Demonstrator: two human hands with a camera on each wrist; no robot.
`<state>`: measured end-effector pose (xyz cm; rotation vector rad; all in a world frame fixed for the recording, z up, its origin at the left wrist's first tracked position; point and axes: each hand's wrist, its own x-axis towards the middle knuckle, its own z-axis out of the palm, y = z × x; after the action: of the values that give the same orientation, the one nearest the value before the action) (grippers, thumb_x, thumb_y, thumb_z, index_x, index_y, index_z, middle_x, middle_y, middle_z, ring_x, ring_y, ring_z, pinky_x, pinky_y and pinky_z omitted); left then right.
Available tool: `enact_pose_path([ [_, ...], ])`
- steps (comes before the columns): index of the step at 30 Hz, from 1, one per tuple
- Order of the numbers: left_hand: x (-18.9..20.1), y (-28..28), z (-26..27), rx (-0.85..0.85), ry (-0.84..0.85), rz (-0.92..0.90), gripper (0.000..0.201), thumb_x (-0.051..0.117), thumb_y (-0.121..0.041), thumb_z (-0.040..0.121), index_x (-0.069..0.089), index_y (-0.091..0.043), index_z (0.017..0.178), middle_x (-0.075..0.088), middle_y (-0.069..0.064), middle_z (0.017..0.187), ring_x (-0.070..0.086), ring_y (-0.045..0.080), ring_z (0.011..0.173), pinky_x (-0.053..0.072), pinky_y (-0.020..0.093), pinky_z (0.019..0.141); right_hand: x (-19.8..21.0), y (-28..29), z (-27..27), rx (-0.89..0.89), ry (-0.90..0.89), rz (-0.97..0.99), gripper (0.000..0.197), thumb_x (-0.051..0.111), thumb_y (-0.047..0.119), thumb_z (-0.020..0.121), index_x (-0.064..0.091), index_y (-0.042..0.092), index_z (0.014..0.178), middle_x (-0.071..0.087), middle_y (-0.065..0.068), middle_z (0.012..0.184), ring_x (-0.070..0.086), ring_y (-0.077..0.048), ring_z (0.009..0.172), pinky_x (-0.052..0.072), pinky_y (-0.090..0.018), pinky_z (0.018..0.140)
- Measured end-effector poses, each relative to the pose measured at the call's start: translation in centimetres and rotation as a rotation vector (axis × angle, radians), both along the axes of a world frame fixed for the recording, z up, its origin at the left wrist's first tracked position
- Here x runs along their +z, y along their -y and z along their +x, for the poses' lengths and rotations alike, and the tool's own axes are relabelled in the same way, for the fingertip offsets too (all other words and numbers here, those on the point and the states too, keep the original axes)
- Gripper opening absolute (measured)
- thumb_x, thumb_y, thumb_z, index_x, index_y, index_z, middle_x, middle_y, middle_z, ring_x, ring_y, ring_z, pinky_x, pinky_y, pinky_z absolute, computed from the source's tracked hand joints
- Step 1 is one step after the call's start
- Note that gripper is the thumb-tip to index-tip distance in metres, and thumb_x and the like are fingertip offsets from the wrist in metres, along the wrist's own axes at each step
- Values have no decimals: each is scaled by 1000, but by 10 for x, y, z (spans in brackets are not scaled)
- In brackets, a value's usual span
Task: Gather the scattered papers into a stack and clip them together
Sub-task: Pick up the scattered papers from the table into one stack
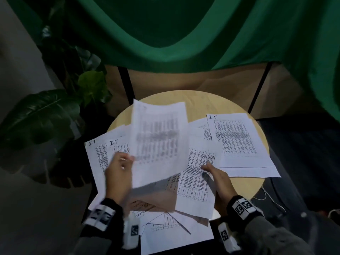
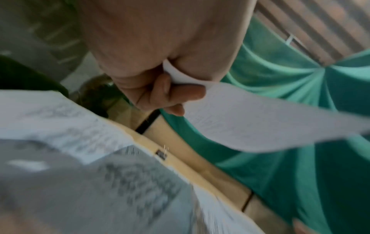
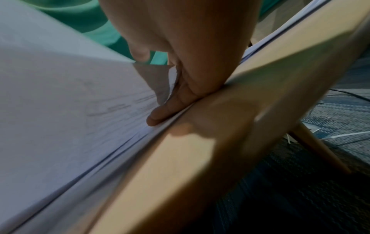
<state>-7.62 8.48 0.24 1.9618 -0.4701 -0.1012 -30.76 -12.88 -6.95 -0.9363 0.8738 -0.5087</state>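
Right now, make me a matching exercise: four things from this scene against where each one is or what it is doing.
1. left hand
2. right hand
3. sheet marked IT
4. plant

a. lies flat at the table's right side
b. holds a lifted sheet
c. stands left of the table
d. rests on a sheet near the front edge

Pairs: 1-b, 2-d, 3-a, 4-c
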Motion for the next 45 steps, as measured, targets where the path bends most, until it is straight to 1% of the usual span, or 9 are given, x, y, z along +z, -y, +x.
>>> enact_pose_path([
  [4, -47, 26, -42, -152, -29, 254, 14, 65, -22, 110, 62, -27, 96, 76, -3, 85, 56, 14, 54, 41, 28, 50, 1, -2, -3, 3, -44, 62, 82, 69, 90, 74, 85, 21, 115, 58, -3, 158, 56, -30, 146, 34, -65, 126],
  [10, -57, 38, -57, -195, 97, 463, 16, 64, -35, 109, 59, -26, 97, 70, -3, 77, 67, 21, 70, 53, 37, 60, 14, -5, -7, 30, -36, -5, 35, 76, 38, 100, 80, 11, 121, 82, -11, 119, 77, -35, 113, 57, -50, 106],
  [13, -48, 29, -38, -109, 161, 502, 20, 72, -46, 102, 67, -27, 106, 70, -1, 109, 67, 17, 91, 52, 30, 71, 0, 3, -7, 58, -153, -179, 19, 67, 4, 102, 78, 5, 117, 85, -8, 110, 79, -33, 111, 63, -36, 89],
  [18, -46, 8, 19, 22, -49, 848, 84, 84, -71, 77, 54, -25, 141, 64, 11, 138, 62, 41, 130, 47, 56, 109, -53, 29, -10, 89, -273, -330, 81, 76, 46, 87, 49, 14, 157, 56, 1, 160, 53, -25, 149, 44, -51, 123],
  [24, -54, 0, 37, -49, -157, 709, 38, 88, -49, 84, 72, -19, 101, 81, 6, 98, 76, 33, 88, 65, 46, 89, -7, 7, -12, 67, -185, -323, 81, 62, 4, 104, 27, 45, 163, 28, 23, 160, 37, -20, 154, 32, -49, 129],
  [28, -37, -4, 43, -32, -80, 637, 32, 76, -35, 102, 76, -17, 128, 78, 17, 128, 73, 40, 112, 59, 44, 101, -6, 6, -12, 78, -186, -329, 81, 53, -5, 105, 33, 52, 159, 24, 26, 170, 52, -46, 139, 39, -53, 121],
  [32, 2, -17, 49, 149, -40, 405, 33, 65, -25, 110, 67, -5, 136, 72, 33, 132, 69, 49, 117, 55, 51, 99, -26, 8, -6, 85, -144, -288, 61, 50, -5, 97, 73, 45, 125, 57, 16, 152, 40, -17, 156, 30, -45, 130],
  [41, 15, -17, 6, -25, 17, 107, 13, 61, -27, 112, 60, -14, 112, 71, 10, 95, 70, 38, 89, 51, 41, 74, 30, -16, -5, 98, -65, 6, 48, 52, 57, 108, 72, 25, 137, 45, 10, 159, 40, -11, 150, 39, -40, 111],
  [45, -21, 2, -50, -228, -124, 308, 34, 53, -32, 116, 55, -17, 147, 62, -7, 122, 60, -6, 86, 45, 15, 71, 74, -24, -8, 146, -56, 41, 65, 38, 69, 105, 71, 23, 137, 44, -5, 169, 37, -14, 160, 47, -30, 96],
])
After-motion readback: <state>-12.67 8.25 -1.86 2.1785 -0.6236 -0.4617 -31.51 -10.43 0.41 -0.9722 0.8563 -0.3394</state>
